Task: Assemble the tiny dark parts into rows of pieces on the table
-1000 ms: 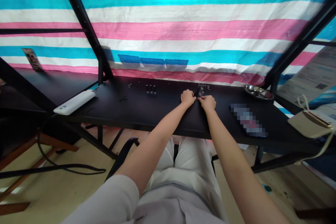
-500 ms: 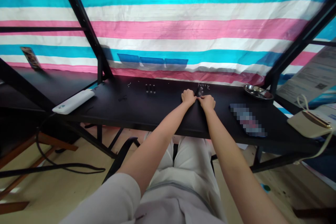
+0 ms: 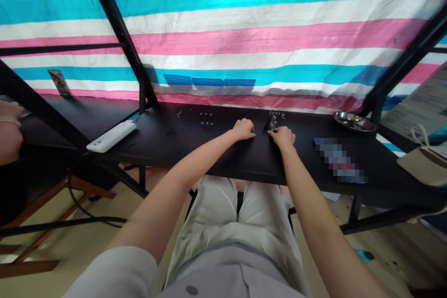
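Note:
My right hand (image 3: pixel 283 137) has thumb and fingertips pinched at the near end of a small dark object (image 3: pixel 268 123) with grey, clear-looking bits along its right side. Its exact kind is too small to make out. My left hand (image 3: pixel 244 129) rests low over the black table, apart from that object and to its left. Its fingers curl downward, and whatever they may hold is hidden. Behind the dark object lies a row of several small whitish pieces (image 3: pixel 277 114). Farther left, three short dark cylinders with pale ends (image 3: pixel 206 119) stand side by side.
On the black table (image 3: pixel 195 149) lie a long white device (image 3: pixel 111 136), a shiny metal dish (image 3: pixel 354 121) and a blurred-out flat item (image 3: pixel 338 160). A beige pouch (image 3: pixel 422 165) sits at the right. Another person's arm (image 3: pixel 10 132) shows at far left. Striped sheeting hangs behind.
My left hand has moved left, away from the dark object and my right hand. The right hand stays by the object. Another person's arm has come into view at far left.

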Demonstrator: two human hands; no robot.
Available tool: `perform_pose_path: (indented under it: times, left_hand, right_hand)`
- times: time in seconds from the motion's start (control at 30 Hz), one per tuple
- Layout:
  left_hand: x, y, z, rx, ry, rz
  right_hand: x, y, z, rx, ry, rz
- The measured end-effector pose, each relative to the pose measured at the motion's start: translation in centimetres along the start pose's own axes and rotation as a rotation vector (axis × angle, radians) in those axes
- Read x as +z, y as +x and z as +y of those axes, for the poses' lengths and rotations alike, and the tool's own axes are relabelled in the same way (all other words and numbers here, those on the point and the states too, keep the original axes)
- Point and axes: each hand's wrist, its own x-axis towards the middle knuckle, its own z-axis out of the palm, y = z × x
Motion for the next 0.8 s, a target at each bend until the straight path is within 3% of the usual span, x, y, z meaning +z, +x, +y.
perform_pose_path:
  times: [0.13, 0.23, 0.33, 0.5, 0.8]
  left_hand:
    - [-4.5, -2.1, -3.0, 0.168, 0.22, 0.031]
    - [-7.6, -3.2, -5.9, 0.086, 0.298, 0.041]
    - [-9.3, -4.1, -8.8, -0.041, 0.369, 0.002]
    - [-8.7, -5.0, -11.4, -0.192, 0.434, -0.064]
    - [-6.3, -4.7, -11.9, -0.208, 0.392, 0.051]
  right_hand:
    - [-0.5, -0.3, 0.0, 0.002, -0.004, -0.04]
    - [-0.6, -0.5, 0.0, -0.02, 0.019, -0.018]
    - [-0.8, -0.8, -0.2, -0.033, 0.048, 0.001]
    - [-1.2, -1.1, -0.6, 0.003, 0.096, 0.06]
    - [-1.3, -1.3, -0.6, 0.007, 0.137, 0.125]
